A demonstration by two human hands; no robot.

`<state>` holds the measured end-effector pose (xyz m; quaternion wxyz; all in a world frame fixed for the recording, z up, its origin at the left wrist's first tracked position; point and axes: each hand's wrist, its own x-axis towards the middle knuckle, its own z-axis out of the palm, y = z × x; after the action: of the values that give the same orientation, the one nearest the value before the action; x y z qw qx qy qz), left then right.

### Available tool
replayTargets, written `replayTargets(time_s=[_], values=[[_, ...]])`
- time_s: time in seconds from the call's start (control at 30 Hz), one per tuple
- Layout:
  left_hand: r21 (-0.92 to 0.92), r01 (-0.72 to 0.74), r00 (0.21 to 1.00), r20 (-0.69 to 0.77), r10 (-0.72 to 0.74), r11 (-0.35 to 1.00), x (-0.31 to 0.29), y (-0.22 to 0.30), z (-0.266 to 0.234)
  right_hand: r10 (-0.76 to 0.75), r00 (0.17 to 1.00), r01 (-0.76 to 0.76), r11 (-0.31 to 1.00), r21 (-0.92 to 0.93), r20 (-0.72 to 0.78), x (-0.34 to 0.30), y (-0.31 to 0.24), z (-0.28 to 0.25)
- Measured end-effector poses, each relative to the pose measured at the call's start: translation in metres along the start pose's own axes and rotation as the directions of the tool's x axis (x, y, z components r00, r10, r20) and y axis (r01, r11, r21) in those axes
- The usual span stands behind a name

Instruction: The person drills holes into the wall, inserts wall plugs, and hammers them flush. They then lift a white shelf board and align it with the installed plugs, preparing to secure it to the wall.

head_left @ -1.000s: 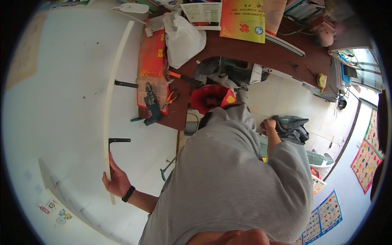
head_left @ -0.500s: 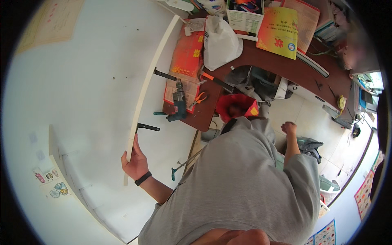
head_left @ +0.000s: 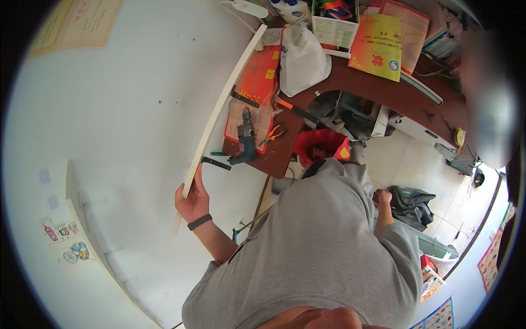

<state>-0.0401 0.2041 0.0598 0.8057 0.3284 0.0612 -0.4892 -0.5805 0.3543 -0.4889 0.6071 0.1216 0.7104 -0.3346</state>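
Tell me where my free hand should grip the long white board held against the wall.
Grip the white board on its outer long edge, between the two black brackets, coming from the room side. The left hand already holds its near end; the wall blocks the other edge.

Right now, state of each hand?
Left hand: gripping the white shelf board against the wall.
Right hand: closed fist, holding nothing visible.

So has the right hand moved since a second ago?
Yes. The right hand was touching the dark bag on the floor; now it has lifted off it, closed, just to the bag's left.

Right hand [head_left: 383, 197] half behind sleeve
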Motion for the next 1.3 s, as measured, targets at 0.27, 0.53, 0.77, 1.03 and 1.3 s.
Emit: replayTargets(time_s=[0.27,0.53,0.77,1.03,1.3], values=[[0.013,-0.012,0.999,0.036,0.012,1.0,-0.012,0.002,0.002,-0.143,0.99,0.142,0.987,-0.075,-0.008,-0.006,-0.059,0.029],[-0.02,-0.093,0.995,0.02,0.094,0.995,-0.033,0.007,-0.014,-0.311,0.876,0.46,0.769,-0.444,0.369,0.001,-0.128,0.115],[-0.013,-0.157,0.987,-0.035,0.156,0.988,-0.046,0.011,-0.027,-0.369,0.635,0.763,0.438,-0.476,0.679,-0.049,-0.151,0.225],[-0.048,-0.147,0.989,-0.019,0.146,0.988,-0.045,0.028,-0.049,-0.312,0.462,0.887,0.16,-0.434,0.83,-0.103,-0.132,0.28],[-0.136,0.042,0.996,0.081,-0.032,0.99,-0.024,0.044,-0.061,-0.382,0.71,0.688,0.197,-0.699,0.592,-0.061,-0.116,0.217]])
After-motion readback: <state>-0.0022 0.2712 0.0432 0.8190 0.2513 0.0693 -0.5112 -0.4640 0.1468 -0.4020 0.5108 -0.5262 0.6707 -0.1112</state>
